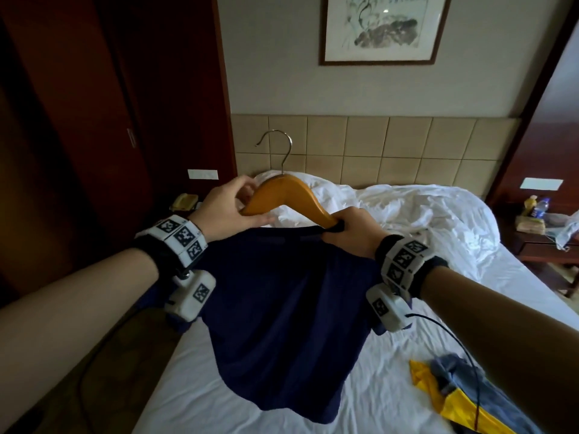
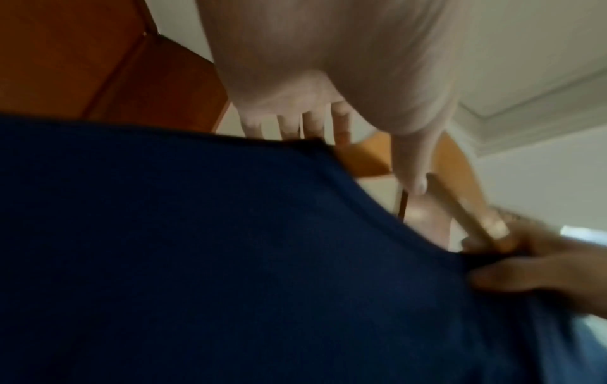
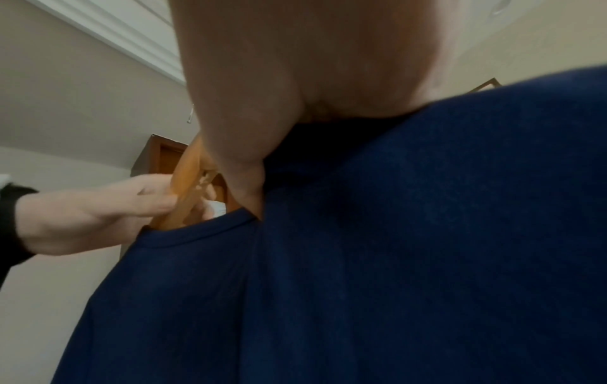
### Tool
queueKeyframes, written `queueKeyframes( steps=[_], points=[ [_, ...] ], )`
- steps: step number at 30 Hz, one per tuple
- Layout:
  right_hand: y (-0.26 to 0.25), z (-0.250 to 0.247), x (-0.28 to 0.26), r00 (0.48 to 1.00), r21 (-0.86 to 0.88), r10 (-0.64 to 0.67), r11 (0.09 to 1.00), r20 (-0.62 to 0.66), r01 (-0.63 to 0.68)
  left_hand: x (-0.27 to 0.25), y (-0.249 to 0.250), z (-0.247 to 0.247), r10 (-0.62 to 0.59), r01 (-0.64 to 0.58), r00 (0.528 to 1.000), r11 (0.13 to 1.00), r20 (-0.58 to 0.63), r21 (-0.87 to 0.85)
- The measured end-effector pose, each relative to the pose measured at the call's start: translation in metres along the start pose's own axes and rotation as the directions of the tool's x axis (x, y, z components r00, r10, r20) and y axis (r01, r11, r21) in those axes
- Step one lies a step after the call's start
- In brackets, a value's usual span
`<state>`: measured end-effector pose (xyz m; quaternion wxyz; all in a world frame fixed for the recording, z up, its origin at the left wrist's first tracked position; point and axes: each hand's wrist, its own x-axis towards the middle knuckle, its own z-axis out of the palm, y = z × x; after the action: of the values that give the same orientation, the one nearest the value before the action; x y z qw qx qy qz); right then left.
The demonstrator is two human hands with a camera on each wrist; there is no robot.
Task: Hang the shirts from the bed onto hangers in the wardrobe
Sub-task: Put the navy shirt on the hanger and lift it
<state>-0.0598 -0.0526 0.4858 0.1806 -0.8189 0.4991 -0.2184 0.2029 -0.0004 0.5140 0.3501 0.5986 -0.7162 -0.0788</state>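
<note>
A navy blue shirt [image 1: 282, 314] hangs in the air over the bed [image 1: 391, 399]. A wooden hanger [image 1: 289, 194] with a metal hook [image 1: 277, 148] is tilted, its right arm running into the shirt's neck opening. My left hand [image 1: 230, 208] pinches the hanger's left end. My right hand [image 1: 352, 228] grips the shirt's collar together with the hanger's right arm. In the left wrist view the shirt [image 2: 230, 259] fills the lower frame below the hanger [image 2: 368, 158]. The right wrist view shows the shirt [image 3: 394, 259] and the hanger [image 3: 187, 176] entering the collar.
A yellow garment [image 1: 438, 399] and a grey-blue one [image 1: 454, 368] lie on the bed at the lower right. The dark wooden wardrobe [image 1: 78, 120] stands to the left. A rumpled white duvet [image 1: 407, 205] lies by the headboard. A nightstand [image 1: 539, 227] with bottles is at the right.
</note>
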Motion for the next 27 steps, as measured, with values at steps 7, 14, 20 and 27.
queueKeyframes(
  steps=[7, 14, 20, 27],
  points=[
    [-0.002, 0.003, 0.003, 0.998, -0.017, -0.040, 0.999, 0.039, 0.040, -0.021, -0.038, 0.020, -0.136, 0.127, 0.990, 0.969, 0.026, 0.210],
    [-0.027, 0.017, 0.021, 0.988, 0.021, -0.122, 0.992, 0.099, 0.121, -0.035, -0.042, 0.000, -0.262, 0.297, 0.949, 0.930, -0.174, 0.217],
    [-0.087, 0.069, 0.046, 0.932, 0.074, -0.306, 0.952, 0.193, 0.297, -0.095, -0.072, -0.053, -0.368, 0.440, 0.884, 0.863, -0.288, 0.248],
    [-0.208, 0.135, 0.034, 0.807, 0.167, -0.504, 0.864, 0.309, 0.476, -0.209, -0.104, -0.140, -0.476, 0.604, 0.776, 0.748, -0.414, 0.275]
  ],
)
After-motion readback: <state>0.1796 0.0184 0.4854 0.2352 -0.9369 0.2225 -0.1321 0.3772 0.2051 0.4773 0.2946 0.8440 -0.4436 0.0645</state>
